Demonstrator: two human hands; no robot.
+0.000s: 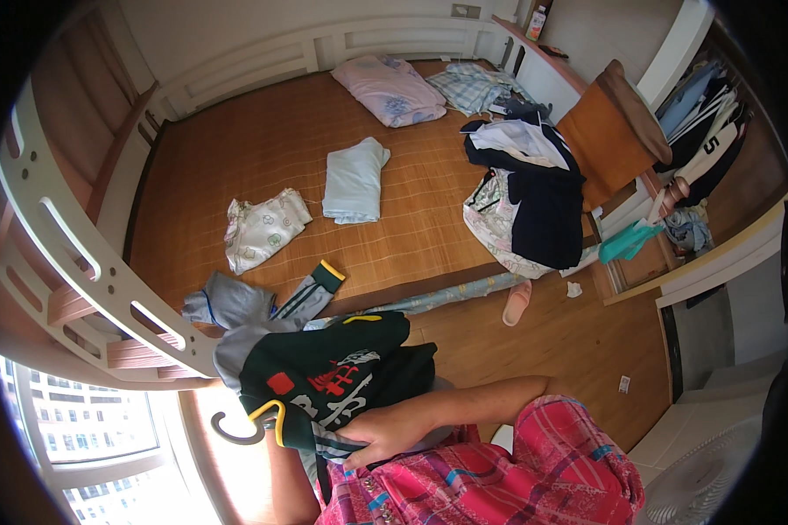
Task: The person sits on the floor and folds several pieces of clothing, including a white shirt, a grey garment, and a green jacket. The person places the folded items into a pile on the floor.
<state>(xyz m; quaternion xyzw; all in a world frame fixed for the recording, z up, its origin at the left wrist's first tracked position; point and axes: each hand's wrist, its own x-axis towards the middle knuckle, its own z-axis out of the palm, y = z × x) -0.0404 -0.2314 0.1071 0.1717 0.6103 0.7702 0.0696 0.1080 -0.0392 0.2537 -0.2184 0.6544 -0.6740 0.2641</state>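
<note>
A dark green sweatshirt (328,367) with red and white printing and grey striped sleeves is held bunched before my body. The fingers of my right hand (387,433) are closed on its striped grey part. From the garment's near left side comes the hook of a yellow and black clothes hanger (253,426). My left forearm passes below the hanger; the hand itself is hidden by the garment. One sleeve (308,295) with a green and yellow cuff reaches over the bed's edge, beside a grey garment (236,302) with blue trim.
On the bed mat (420,216) lie a folded white cloth (356,180), a patterned garment (267,226), a pink pillow (391,88) and a pile of dark and white clothes (542,197). A white ladder rail (105,262) curves at left. A pink slipper (517,303) is on the floor.
</note>
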